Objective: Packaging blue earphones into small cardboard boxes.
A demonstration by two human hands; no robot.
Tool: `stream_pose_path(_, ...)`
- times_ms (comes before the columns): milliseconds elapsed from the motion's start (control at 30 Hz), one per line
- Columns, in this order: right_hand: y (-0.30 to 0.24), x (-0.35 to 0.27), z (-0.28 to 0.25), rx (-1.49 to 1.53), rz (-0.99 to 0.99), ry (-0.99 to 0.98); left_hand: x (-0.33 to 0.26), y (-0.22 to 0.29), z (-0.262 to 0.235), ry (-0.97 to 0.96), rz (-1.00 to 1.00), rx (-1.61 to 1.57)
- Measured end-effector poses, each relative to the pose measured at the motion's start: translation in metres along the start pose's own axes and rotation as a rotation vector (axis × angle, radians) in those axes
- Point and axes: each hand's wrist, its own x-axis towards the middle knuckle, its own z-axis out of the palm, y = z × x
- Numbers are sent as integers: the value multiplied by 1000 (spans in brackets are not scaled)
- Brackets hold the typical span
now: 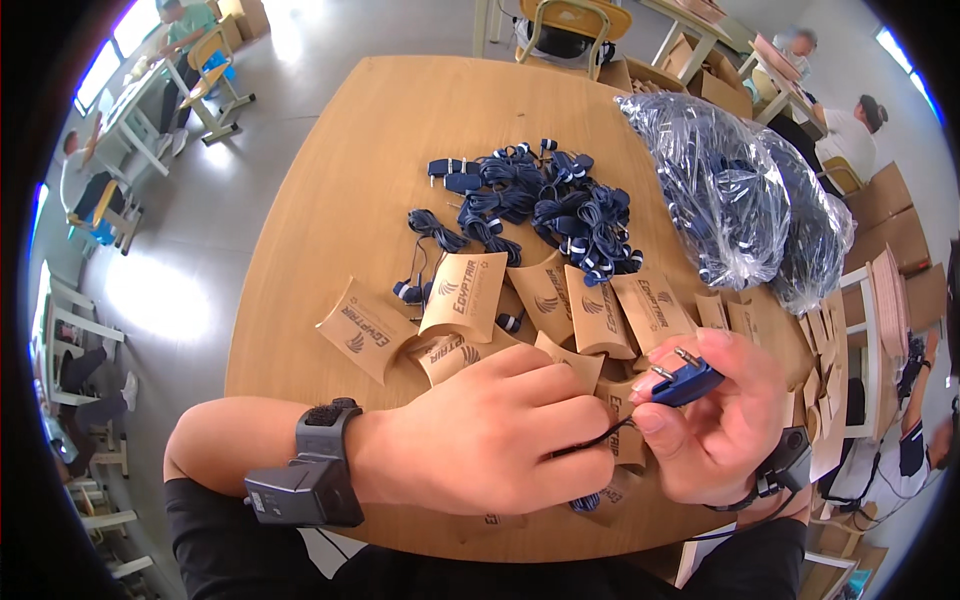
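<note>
Between the thumb and fingers of my right hand [735, 425] is a dark blue two-pin earphone plug [688, 384], its metal pins pointing up and left. A thin dark cable [612, 432] runs from beside the plug into my left hand [490, 425], which is closed around it, palm down. Part of a dark blue coil [585, 502] shows below the left fingers; what else that hand covers is hidden. Brown cardboard pillow boxes [465, 297] lie under and beyond both hands. Farther off sits a heap of dark blue earphones [590, 215] with bundled cables and plugs.
Clear plastic bags [725, 190] of more earphones stand at the table's far right. Flat brown cartons [822, 345] stack along the right edge. Beyond the wooden table [330, 180] are a chair [570, 25], cardboard boxes [720, 85] and several people seated at other tables.
</note>
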Motion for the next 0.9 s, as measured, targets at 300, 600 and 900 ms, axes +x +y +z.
stream_pose_path(300, 0, 1, -11, -19, -45, -43, 0, -2, -3, 126, 13, 21)
stream_pose_path(600, 2, 4, -9, 14, -66, -20, 3, -1, -5, 149, -20, -26)
stream_pose_path(900, 8, 5, -9, 63, -74, -79, -3, -6, 1, 228, -61, -125)
